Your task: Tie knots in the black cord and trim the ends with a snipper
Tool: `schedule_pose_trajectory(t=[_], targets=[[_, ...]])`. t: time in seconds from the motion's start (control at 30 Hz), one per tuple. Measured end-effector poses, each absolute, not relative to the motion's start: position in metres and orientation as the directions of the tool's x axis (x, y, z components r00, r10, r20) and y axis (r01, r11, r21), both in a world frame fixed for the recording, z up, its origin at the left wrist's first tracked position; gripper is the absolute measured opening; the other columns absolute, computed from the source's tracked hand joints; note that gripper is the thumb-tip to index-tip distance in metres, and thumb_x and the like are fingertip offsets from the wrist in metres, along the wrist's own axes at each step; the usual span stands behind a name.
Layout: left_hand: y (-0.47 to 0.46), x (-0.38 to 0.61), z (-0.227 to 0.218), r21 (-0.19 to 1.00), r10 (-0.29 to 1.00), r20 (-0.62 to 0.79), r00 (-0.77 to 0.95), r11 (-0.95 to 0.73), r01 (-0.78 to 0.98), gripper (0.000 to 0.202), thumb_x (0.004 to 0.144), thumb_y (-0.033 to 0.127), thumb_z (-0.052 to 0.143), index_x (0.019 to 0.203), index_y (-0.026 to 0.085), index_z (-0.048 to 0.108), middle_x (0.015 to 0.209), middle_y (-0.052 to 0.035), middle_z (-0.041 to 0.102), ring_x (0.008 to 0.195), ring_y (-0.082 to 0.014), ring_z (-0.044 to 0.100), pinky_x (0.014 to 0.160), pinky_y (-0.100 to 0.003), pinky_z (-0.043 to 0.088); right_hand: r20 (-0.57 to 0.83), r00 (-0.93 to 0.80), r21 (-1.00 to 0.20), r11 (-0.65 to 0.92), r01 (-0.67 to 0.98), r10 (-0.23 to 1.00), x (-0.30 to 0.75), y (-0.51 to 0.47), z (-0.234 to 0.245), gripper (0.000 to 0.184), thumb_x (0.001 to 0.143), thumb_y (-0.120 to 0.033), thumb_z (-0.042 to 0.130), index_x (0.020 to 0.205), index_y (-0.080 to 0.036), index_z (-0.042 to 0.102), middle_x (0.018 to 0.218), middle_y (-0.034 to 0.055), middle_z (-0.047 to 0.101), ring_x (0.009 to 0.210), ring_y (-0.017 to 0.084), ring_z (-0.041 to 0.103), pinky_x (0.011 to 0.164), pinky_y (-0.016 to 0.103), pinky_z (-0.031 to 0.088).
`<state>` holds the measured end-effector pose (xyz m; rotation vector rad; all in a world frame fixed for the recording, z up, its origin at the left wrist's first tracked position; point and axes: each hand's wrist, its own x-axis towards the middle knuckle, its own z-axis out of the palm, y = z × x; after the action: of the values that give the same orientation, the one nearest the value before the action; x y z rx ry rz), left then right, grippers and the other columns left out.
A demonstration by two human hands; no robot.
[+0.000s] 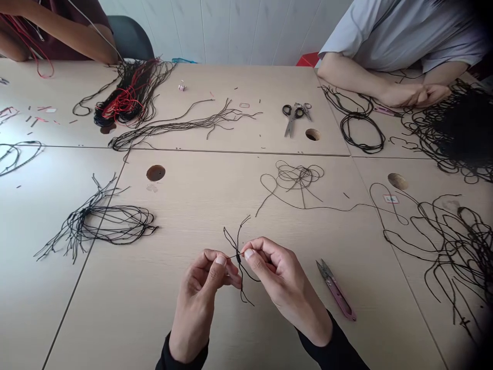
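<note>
My left hand and my right hand meet above the table, each pinching a short knotted black cord between thumb and fingers. Several loose cord ends splay out above and below the knot. To the right of my right hand, a pair of dark red thread snips lies on the tabletop, not touching it. A looped tangle of thin black cord lies farther ahead, with a long strand trailing right.
Light wood tables with round grommet holes hold black cord bundles left and right. Black-handled scissors and a black-and-red cord heap lie ahead. A co-worker's forearms rest at the far right; another person sits far left.
</note>
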<state>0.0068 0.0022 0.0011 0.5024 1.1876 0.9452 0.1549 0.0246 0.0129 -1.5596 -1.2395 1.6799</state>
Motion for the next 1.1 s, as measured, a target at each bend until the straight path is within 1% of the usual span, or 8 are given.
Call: schedule_pose_trajectory(t=[0.3,0.53,0.77,1.1], targets=[[0.0023,0.0065,-0.0022,0.775,0.836,-0.545,0.053,0.528,-0.347,0.024,0.089,0.035,0.054,0.075,0.017,0.056,0.072,-0.0022,0.059,0.067,-0.0149,0.057,0.069,-0.030,0.046,-0.490,-0.202,-0.869,-0.455,0.197,0.848,0.1542,0.0241,0.0132,0.026,0.091,-0.039,0.047,0.083,-0.017,0.057,0.055,-0.0071,0.027,0.048,0.008,0.023,0.042,0.020,0.022],[0.0007,0.0050,-0.0015,0.770,0.832,-0.552,0.052,0.533,-0.350,0.023,0.089,0.035,0.053,0.075,0.017,0.056,0.071,-0.0014,0.058,0.068,-0.0147,0.056,0.070,-0.029,0.045,-0.501,-0.205,-0.862,-0.466,0.198,0.841,0.1533,0.0246,0.0156,0.025,0.091,-0.038,0.048,0.082,-0.017,0.058,0.056,-0.0070,0.028,0.048,0.008,0.023,0.042,0.020,0.022],[0.0009,0.0044,-0.0009,0.769,0.831,-0.553,0.052,0.534,-0.352,0.023,0.088,0.035,0.055,0.075,0.017,0.056,0.070,-0.0026,0.059,0.068,-0.0154,0.056,0.070,-0.030,0.044,-0.509,-0.202,-0.858,-0.473,0.202,0.837,0.1541,0.0233,0.0147,0.029,0.091,-0.042,0.047,0.083,-0.017,0.058,0.055,-0.0068,0.029,0.047,0.008,0.023,0.041,0.020,0.022],[0.0001,0.0038,-0.0018,0.776,0.834,-0.549,0.051,0.531,-0.341,0.023,0.090,0.035,0.052,0.076,0.018,0.055,0.071,-0.0013,0.059,0.068,-0.0145,0.055,0.070,-0.029,0.043,-0.512,-0.215,-0.857,-0.476,0.197,0.832,0.1538,0.0233,0.0147,0.027,0.092,-0.041,0.047,0.083,-0.018,0.057,0.056,-0.0070,0.028,0.049,0.008,0.024,0.043,0.021,0.022]])
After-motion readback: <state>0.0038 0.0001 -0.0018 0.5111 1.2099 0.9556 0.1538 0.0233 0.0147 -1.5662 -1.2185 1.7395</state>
